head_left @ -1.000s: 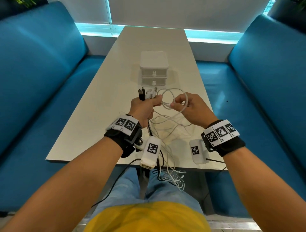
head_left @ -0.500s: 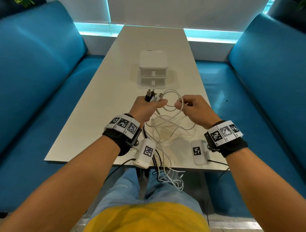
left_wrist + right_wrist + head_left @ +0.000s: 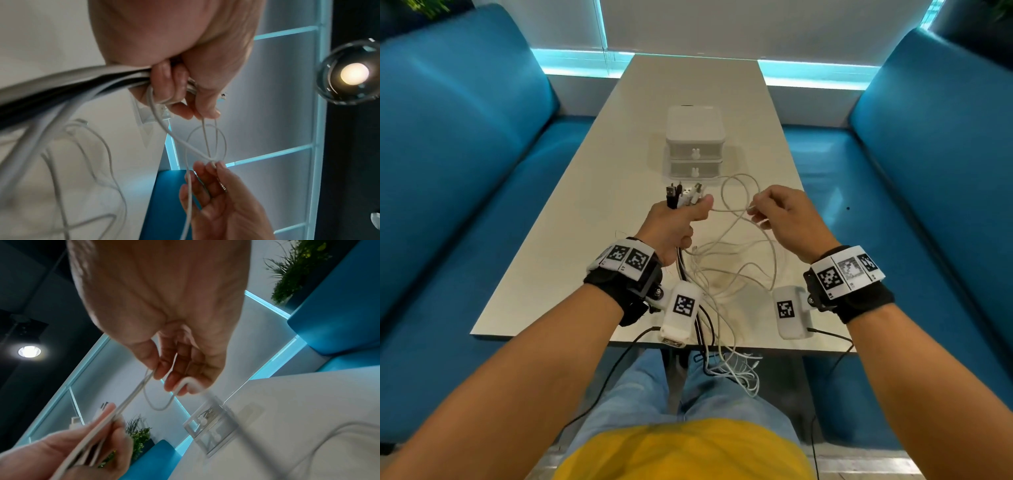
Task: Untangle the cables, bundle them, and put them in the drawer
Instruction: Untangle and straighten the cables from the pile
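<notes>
My left hand grips a bunch of cables, black and white, with their plug ends sticking up out of the fist. The same bunch runs out of my fist in the left wrist view. My right hand pinches a thin white cable that loops up between the two hands. In the right wrist view its fingertips hold that white cable. More white cable lies tangled on the table and hangs over its near edge. The small white drawer unit stands beyond the hands, both drawers closed.
The long pale table runs away from me between two blue sofas. Cable ends dangle over the table's near edge above my knees. A window wall closes the far end.
My hands have drawn apart; the right one moved right and pulled the white loop wider. The left fist with the plug ends has stayed almost where it was.
</notes>
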`<state>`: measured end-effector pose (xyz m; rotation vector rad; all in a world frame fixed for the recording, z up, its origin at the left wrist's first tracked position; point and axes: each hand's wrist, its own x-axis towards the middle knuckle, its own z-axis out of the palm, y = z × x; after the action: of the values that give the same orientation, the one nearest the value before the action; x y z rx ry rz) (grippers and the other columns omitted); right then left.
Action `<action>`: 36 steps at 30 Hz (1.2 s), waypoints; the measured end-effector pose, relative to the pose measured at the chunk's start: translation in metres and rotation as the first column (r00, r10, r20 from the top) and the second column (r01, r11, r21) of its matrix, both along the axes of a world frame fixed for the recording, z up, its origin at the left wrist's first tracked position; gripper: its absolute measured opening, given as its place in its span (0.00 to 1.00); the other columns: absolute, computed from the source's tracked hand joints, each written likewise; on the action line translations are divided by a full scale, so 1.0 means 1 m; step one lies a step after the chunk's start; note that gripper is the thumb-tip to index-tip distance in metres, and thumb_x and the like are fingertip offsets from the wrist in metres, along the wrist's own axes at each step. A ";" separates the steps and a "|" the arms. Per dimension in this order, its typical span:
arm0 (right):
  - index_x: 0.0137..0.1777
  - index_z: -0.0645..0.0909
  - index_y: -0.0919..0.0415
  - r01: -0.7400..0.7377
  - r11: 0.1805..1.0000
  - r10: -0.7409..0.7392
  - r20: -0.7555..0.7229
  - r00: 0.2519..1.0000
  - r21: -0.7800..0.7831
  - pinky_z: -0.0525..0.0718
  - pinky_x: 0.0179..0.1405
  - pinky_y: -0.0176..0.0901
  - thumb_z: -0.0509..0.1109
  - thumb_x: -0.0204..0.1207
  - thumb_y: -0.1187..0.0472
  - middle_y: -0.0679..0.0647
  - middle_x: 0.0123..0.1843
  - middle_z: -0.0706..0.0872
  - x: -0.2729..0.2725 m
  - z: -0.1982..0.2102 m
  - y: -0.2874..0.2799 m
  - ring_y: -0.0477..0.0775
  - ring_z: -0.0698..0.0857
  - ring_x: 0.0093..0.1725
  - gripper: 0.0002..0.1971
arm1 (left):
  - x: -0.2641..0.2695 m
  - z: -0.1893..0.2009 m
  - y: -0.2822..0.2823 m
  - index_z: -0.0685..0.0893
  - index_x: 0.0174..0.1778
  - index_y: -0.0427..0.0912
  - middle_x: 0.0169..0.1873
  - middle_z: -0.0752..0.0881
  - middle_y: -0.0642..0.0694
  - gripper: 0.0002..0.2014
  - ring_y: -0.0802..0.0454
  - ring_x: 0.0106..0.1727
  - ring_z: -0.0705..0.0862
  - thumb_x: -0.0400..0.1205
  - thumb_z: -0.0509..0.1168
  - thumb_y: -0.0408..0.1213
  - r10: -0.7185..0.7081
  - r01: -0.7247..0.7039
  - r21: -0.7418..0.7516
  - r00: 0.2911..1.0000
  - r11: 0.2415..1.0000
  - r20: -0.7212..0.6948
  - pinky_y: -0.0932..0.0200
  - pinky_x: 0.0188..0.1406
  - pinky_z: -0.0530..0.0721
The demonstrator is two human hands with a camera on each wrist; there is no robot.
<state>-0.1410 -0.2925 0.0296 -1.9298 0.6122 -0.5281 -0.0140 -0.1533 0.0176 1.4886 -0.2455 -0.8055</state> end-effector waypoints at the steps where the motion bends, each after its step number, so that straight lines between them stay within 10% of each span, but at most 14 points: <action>1: 0.40 0.78 0.60 0.040 0.998 -0.041 0.035 0.999 0.049 0.83 0.40 0.36 0.67 0.78 0.67 0.58 0.40 0.87 0.001 0.000 0.001 0.47 0.85 0.36 0.06 | 0.000 0.000 0.000 0.82 0.43 0.44 0.38 0.86 0.48 0.08 0.59 0.19 0.60 0.78 0.74 0.42 0.031 -0.033 -0.028 0.998 0.999 -0.056 0.67 0.15 0.62; 7: 0.34 0.70 0.56 0.237 0.951 -0.254 0.067 0.965 0.199 0.78 0.39 0.51 0.66 0.66 0.78 0.57 0.30 0.77 0.005 0.008 -0.002 0.56 0.77 0.34 0.15 | 0.002 -0.002 0.002 0.79 0.39 0.43 0.34 0.87 0.49 0.07 0.59 0.18 0.59 0.82 0.68 0.38 0.012 -0.036 -0.121 0.981 0.992 -0.192 0.67 0.13 0.59; 11: 0.44 0.81 0.61 0.051 0.937 -0.063 0.023 0.998 0.345 0.82 0.39 0.45 0.59 0.69 0.80 0.55 0.26 0.78 0.007 0.022 0.002 0.51 0.80 0.30 0.16 | 0.001 -0.002 0.002 0.77 0.37 0.41 0.31 0.80 0.47 0.09 0.60 0.16 0.62 0.82 0.66 0.35 0.032 -0.040 -0.050 0.989 0.998 -0.142 0.67 0.12 0.60; 19: 0.42 0.86 0.63 -0.190 0.977 0.147 -0.338 0.929 -0.096 0.78 0.36 0.40 0.67 0.75 0.66 0.53 0.29 0.83 0.004 0.033 0.002 0.45 0.81 0.29 0.06 | -0.009 -0.003 0.003 0.82 0.62 0.49 0.27 0.75 0.48 0.14 0.58 0.18 0.60 0.82 0.66 0.31 -0.076 0.084 -0.139 0.995 0.987 0.060 0.66 0.16 0.59; 23: 0.43 0.87 0.61 -0.323 0.932 0.235 -0.410 0.881 -0.161 0.84 0.45 0.45 0.72 0.75 0.63 0.54 0.35 0.88 0.002 0.030 -0.001 0.46 0.83 0.34 0.04 | -0.015 0.000 0.002 0.87 0.50 0.46 0.23 0.69 0.52 0.06 0.57 0.21 0.62 0.80 0.70 0.32 -0.152 0.172 -0.100 0.972 0.980 0.181 0.66 0.17 0.59; 30: 0.44 0.73 0.56 -0.093 0.995 0.092 0.041 0.995 0.019 0.76 0.25 0.36 0.60 0.84 0.65 0.55 0.35 0.86 0.013 0.036 0.001 0.48 0.81 0.29 0.07 | -0.018 -0.004 0.000 0.81 0.31 0.46 0.21 0.68 0.54 0.11 0.57 0.20 0.61 0.77 0.74 0.39 -0.306 0.298 0.073 0.908 0.952 0.287 0.63 0.19 0.61; 36: 0.49 0.68 0.58 -0.047 0.997 0.043 0.058 0.997 0.065 0.79 0.21 0.40 0.55 0.86 0.67 0.60 0.37 0.84 0.014 0.034 0.005 0.52 0.81 0.27 0.05 | -0.022 -0.002 0.001 0.84 0.42 0.35 0.21 0.67 0.52 0.08 0.58 0.19 0.62 0.81 0.70 0.38 -0.390 0.368 0.130 0.870 0.921 0.301 0.63 0.20 0.60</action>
<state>-0.1269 -0.2878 0.0641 -1.8555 0.5424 -0.5262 -0.0363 -0.1520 0.0151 1.6607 -0.7854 -0.8828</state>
